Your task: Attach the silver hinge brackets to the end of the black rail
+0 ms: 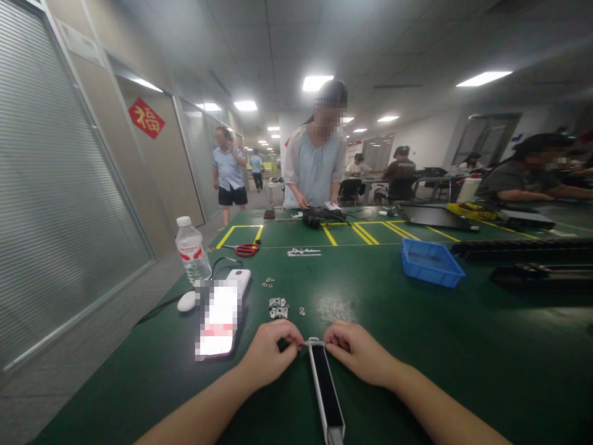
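A long, narrow bar with a white frame and black face point(330, 390) lies on the green table, pointing away from me. Across its far end sits a thin silvery piece point(316, 342). My left hand point(272, 353) is closed in a pinch at the left end of that piece. From the other side, my right hand point(359, 353) pinches its right end, fingers curled. Fingertips hide the exact grip. Just beyond my hands are a cluster of metal brackets point(278, 308), small metal rings point(302, 311) and several more small parts point(268, 282).
To the left are a lit phone point(220, 321), a white mouse point(186, 301) and a water bottle point(191, 250). Red-handled scissors point(247, 250) and silvery strips point(303, 252) lie farther back. A blue tray point(430, 262) stands right. Across the table, a person point(317, 164) handles a black device point(322, 216).
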`<state>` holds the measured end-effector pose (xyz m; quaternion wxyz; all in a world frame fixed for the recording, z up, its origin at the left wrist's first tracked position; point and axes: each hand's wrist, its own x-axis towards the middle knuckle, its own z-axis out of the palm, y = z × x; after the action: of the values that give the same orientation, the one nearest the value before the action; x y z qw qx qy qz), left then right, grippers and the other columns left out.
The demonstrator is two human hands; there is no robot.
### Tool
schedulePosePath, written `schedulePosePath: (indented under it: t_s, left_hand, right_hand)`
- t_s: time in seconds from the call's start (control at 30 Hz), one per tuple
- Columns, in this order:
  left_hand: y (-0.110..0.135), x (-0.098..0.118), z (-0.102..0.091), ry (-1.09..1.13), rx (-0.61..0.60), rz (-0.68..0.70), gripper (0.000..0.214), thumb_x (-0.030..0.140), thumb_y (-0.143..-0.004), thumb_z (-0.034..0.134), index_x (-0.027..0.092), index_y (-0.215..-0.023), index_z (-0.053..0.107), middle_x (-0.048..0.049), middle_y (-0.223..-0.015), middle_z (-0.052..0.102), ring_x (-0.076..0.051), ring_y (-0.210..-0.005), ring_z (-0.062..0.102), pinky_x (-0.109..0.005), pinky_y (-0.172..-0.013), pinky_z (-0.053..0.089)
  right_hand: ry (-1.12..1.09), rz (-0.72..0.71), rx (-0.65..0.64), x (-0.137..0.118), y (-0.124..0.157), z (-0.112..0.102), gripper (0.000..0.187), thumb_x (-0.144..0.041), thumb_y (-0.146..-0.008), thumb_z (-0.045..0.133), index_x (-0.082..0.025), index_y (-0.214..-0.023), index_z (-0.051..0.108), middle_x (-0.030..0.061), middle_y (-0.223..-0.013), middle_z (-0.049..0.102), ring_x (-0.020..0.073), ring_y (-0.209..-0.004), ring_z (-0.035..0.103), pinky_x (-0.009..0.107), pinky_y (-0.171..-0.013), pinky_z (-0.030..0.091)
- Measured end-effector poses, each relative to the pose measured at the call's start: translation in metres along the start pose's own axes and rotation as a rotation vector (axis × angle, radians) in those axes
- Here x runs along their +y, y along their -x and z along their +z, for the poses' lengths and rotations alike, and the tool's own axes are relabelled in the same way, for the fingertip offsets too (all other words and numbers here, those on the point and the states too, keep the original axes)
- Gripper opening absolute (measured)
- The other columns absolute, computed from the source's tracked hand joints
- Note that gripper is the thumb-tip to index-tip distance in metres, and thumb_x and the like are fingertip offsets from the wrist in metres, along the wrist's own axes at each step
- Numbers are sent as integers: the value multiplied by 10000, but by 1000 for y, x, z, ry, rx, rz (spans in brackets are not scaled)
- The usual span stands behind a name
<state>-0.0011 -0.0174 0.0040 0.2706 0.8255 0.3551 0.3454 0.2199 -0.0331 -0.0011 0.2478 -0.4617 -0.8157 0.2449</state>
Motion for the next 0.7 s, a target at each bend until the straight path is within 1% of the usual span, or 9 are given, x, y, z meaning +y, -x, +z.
schedulePosePath:
  t_s: [0.17, 0.4, 0.53, 0.7]
  left_hand:
    - [0, 1, 1, -20, -10, -64, 201, 52, -705, 511, 160, -736, 678, -16, -722, 693, -146, -694, 640, -235, -683, 480]
    - [-1, 3, -1, -15, -21, -94, 198, 57, -702, 525, 152, -739, 695, -16, -710, 708, -147, -684, 650, -233, -677, 478]
    - [0, 3, -2, 36, -34, -109, 214, 57, -703, 519, 151, -757, 704, -13, -715, 720, -143, -686, 661, -227, -680, 485]
    - [0, 2, -3, 106, -64, -140, 222, 70, -694, 529, 134, -790, 719, -32, -736, 723, -149, -695, 671, -234, -703, 506]
  right_hand:
    - [-7, 7, -4, -1, -1, -1, 97, -111, -830, 544, -164, -781, 609, -18, -682, 497, 119, -634, 470, 220, -600, 358]
    - [-6, 4, 4, 0, 1, 1, 98, -125, -835, 543, -168, -780, 612, -14, -692, 506, 123, -643, 475, 220, -600, 364]
    - [-14, 5, 4, 1, 1, 1, 91, -133, -835, 546, -168, -786, 614, -15, -695, 504, 120, -633, 470, 218, -592, 362]
    - [-23, 3, -1, 2, 0, 1, 93, -137, -838, 545, -169, -792, 619, -16, -698, 504, 118, -629, 470, 218, -588, 362]
